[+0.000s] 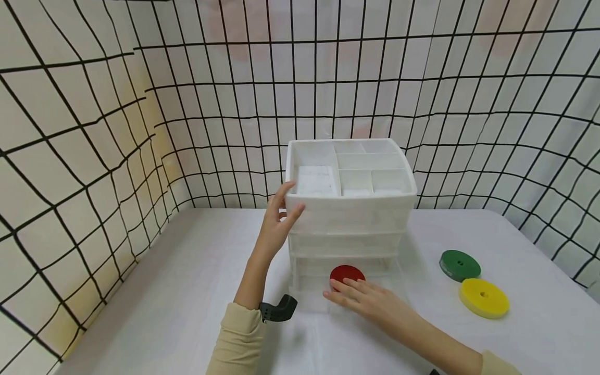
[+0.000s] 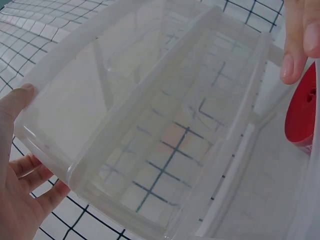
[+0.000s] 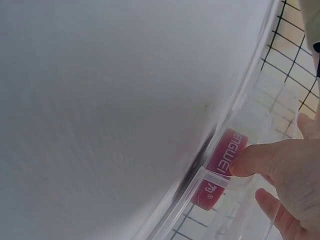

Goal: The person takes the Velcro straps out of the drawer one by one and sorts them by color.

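Note:
A white plastic drawer organizer (image 1: 349,219) stands on the table, its clear bottom drawer (image 1: 307,302) pulled out toward me. My left hand (image 1: 276,221) holds the organizer's upper left front corner, thumb on the front and fingers round the side. A red tape roll (image 1: 346,272) lies inside the drawer; pale lettering runs along its edge in the right wrist view. Over the drawer's front, my right hand (image 1: 375,307) reaches in with its fingers extended and overlapping the roll's near part. In the left wrist view those fingertips (image 2: 290,67) show just above the red roll (image 2: 300,120).
To the right on the white table (image 1: 187,291) lie a green roll (image 1: 459,264) and a yellow roll (image 1: 484,298), side by side. Shallow compartments (image 1: 314,179) form the organizer's top. White walls with a black grid (image 1: 328,83) enclose the table's back and sides.

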### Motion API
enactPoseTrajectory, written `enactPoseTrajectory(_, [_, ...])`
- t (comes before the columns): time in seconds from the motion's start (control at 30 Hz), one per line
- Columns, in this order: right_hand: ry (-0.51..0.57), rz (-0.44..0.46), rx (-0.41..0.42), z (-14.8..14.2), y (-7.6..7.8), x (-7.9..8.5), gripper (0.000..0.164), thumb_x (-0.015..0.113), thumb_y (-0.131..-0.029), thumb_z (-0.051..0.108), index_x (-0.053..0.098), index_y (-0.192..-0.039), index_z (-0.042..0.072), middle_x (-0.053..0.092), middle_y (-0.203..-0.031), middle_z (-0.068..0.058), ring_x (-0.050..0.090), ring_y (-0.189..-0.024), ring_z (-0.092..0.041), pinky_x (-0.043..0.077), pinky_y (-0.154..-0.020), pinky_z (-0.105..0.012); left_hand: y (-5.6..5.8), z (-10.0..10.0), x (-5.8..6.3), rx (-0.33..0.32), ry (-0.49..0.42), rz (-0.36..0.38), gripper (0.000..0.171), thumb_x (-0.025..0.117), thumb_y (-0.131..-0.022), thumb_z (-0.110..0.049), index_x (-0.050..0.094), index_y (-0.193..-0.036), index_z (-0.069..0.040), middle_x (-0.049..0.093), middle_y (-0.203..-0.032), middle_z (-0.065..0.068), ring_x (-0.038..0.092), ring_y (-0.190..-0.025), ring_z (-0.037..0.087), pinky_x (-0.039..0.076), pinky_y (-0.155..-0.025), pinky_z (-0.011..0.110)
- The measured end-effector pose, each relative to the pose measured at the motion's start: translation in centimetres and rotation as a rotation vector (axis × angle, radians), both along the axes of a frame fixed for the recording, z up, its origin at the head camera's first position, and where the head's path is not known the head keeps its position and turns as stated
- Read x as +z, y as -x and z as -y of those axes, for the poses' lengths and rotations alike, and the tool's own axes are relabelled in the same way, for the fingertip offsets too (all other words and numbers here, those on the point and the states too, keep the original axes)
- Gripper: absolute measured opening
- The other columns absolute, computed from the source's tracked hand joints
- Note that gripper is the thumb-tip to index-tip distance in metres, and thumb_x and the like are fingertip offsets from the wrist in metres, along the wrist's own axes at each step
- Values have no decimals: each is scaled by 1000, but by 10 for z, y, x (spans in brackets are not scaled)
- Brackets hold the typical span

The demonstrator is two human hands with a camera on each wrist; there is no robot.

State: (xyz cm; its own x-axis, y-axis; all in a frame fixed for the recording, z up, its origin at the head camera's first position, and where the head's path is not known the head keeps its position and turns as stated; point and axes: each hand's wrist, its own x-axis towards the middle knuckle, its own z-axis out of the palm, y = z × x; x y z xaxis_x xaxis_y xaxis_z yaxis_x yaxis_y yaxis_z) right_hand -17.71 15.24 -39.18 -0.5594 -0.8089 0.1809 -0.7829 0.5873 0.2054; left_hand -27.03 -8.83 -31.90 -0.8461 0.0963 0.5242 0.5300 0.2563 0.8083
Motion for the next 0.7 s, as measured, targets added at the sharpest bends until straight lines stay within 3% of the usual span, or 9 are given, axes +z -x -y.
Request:
enactPoseTrajectory(0.23, [-2, 10, 9, 0, -6, 1, 95, 76, -70, 13, 20, -144, 31, 39, -143, 1, 50, -120, -22, 47, -91, -39, -1, 1, 1, 3, 2, 8, 52, 58, -89, -31, 36, -136, -31, 42, -117, 8, 47, -97, 17, 44, -79, 29])
enactPoseTrajectory(0.6, [21, -24, 45, -1, -14, -1, 98, 79, -66, 13, 21, -144, 30, 42, -141, 0, 52, -118, -22, 48, -89, -37, -1, 0, 1, 3, 2, 10, 51, 58, -89, -32, 37, -135, -31, 42, -115, 8, 47, -98, 17, 44, -80, 29])
enactPoseTrajectory(0.7, [25, 9, 43, -1, -16, 0, 98, 79, -65, 15, 23, -144, 30, 42, -141, 0, 52, -118, -23, 49, -88, -38, -1, 0, 1, 0, -5, 17, 51, 58, -88, -32, 37, -135, -31, 42, -115, 8, 47, -98, 17, 44, -82, 32])
